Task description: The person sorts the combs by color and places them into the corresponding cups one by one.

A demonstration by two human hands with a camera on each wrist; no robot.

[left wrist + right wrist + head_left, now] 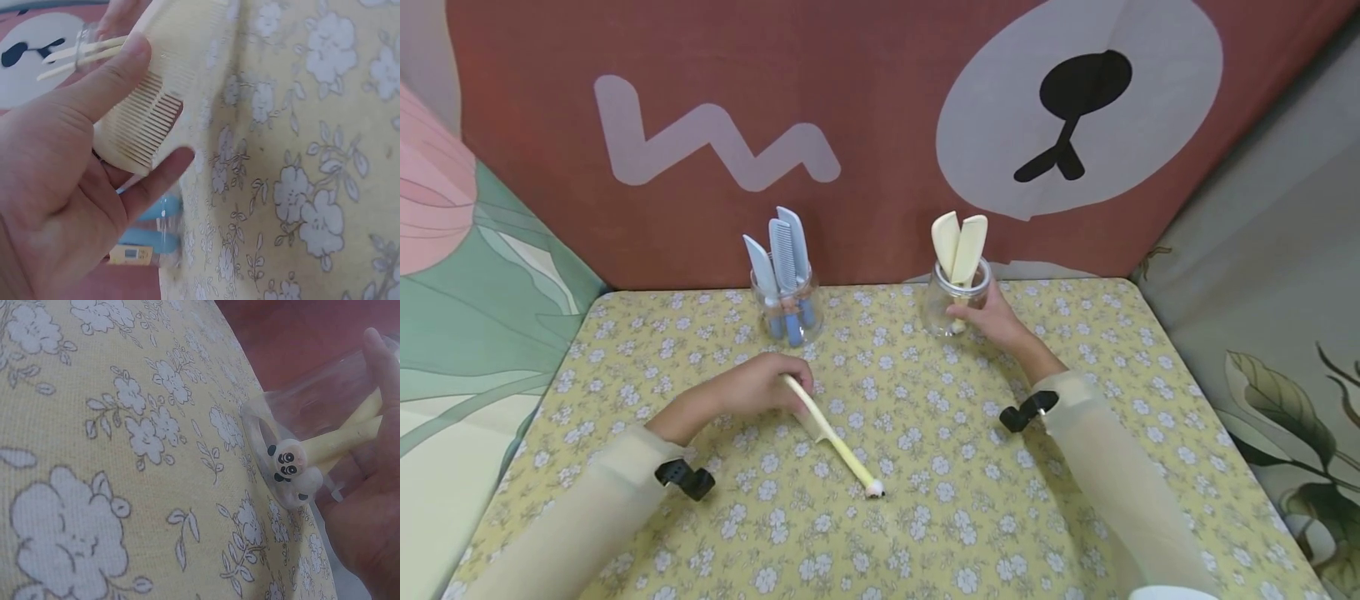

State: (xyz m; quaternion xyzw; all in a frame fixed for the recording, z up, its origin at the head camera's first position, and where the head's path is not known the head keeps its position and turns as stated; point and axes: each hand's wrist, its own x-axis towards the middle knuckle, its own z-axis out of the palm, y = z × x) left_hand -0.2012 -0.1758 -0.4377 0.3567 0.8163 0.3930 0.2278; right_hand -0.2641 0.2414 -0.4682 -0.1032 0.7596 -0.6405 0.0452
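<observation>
My left hand point(767, 383) pinches a pale yellow comb point(842, 450) by its toothed end, and the handle with a panda-head tip points down toward the front right. In the left wrist view the comb's teeth point(140, 122) show between thumb and fingers. At the back right, my right hand point(992, 321) grips a clear glass jar point(936, 304) around its side. Two yellow combs point(958, 246) stand in that jar, toothed ends up. Their panda-head tip point(290, 459) rests at the jar's bottom in the right wrist view.
Another clear jar point(814, 317) at the back left holds several blue combs point(784, 254). A flowered yellow cloth point(925, 533) covers the table. Behind its far edge hangs a red-brown printed curtain point(880, 167). A white rounded object point(1172, 593) shows at the bottom right.
</observation>
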